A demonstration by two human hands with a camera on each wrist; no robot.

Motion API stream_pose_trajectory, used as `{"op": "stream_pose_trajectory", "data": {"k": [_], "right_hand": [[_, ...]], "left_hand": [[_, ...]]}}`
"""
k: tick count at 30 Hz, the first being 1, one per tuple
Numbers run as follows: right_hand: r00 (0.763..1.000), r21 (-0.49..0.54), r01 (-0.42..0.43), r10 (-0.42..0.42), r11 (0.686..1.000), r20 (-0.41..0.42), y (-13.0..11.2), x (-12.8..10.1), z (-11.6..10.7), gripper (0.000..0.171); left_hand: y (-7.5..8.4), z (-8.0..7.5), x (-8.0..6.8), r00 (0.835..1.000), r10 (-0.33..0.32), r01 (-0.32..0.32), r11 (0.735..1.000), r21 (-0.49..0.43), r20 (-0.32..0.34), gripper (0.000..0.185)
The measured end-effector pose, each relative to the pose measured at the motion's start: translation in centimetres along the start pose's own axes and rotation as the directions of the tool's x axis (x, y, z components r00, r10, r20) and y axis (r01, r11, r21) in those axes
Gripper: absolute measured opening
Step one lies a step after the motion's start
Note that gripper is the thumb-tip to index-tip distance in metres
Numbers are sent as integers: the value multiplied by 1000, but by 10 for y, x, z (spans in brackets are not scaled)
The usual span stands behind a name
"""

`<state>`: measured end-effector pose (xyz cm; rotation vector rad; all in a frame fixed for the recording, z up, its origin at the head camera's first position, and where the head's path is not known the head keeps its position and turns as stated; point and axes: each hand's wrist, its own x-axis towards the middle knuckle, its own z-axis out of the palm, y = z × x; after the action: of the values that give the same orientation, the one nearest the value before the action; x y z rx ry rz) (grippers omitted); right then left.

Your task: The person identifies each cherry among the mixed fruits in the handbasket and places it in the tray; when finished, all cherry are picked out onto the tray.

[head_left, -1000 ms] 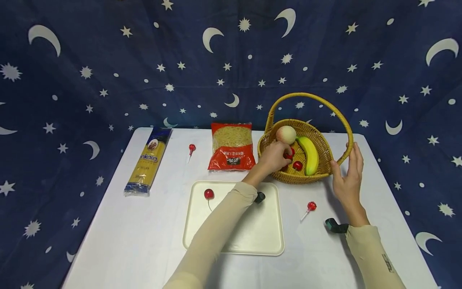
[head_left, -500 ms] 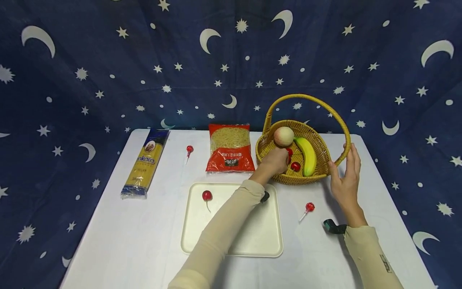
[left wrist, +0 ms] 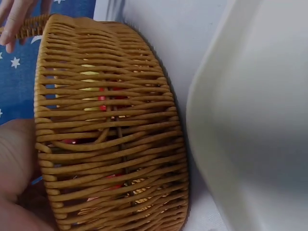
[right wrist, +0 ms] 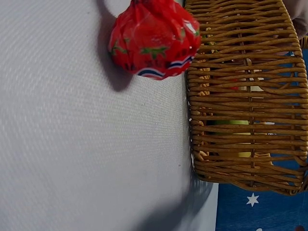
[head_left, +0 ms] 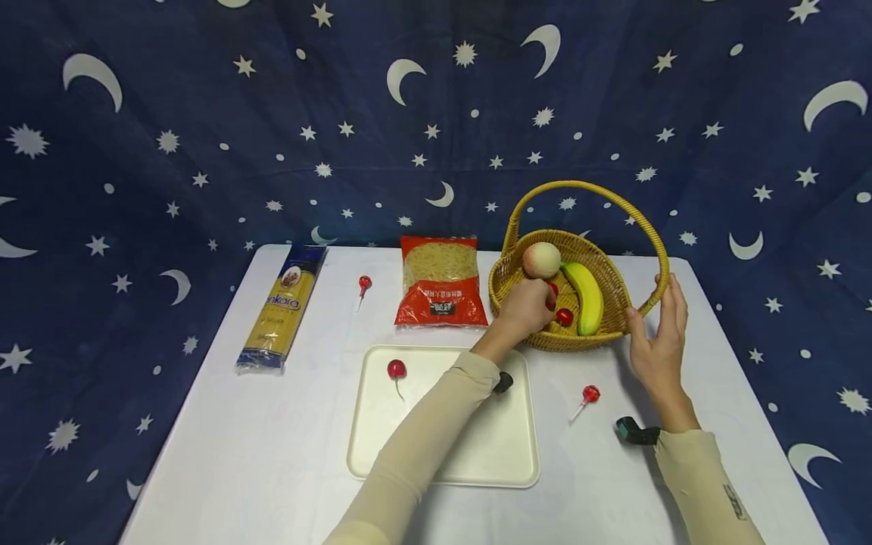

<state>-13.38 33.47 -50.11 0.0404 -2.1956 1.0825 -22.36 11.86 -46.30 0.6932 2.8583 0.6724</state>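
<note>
In the head view my left hand reaches over the near left rim of the yellow wicker basket. Its fingertips are down among red cherries and mostly hidden, so whether they hold one cannot be told. One cherry lies just right of the fingers, beside a banana. A peach sits at the back left inside. My right hand holds the basket at the right foot of its arched handle, thumb in front and fingers behind. The left wrist view shows the basket's woven side against that hand.
A cream tray with one stemmed cherry lies under my left forearm. Lollipops lie right of the tray and at the back left. A red pasta bag and a spaghetti pack lie behind.
My left hand has dipped slightly and shifted within the basket, its fingertips now more hidden around the cherries. The right hand stays at the handle. The head view shifts slightly.
</note>
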Motion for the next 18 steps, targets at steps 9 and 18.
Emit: {"op": "stream_pose_trajectory", "data": {"k": [9, 18], "right_hand": [[1000, -1, -22, 22, 1000, 15, 5, 0, -2, 69], [999, 6, -31, 32, 999, -19, -18, 0, 0, 68]], "left_hand": [[2, -14, -14, 987, -1, -16, 994, -106, -160, 24], [-1, -39, -42, 963, -25, -43, 969, -245, -269, 29]]}}
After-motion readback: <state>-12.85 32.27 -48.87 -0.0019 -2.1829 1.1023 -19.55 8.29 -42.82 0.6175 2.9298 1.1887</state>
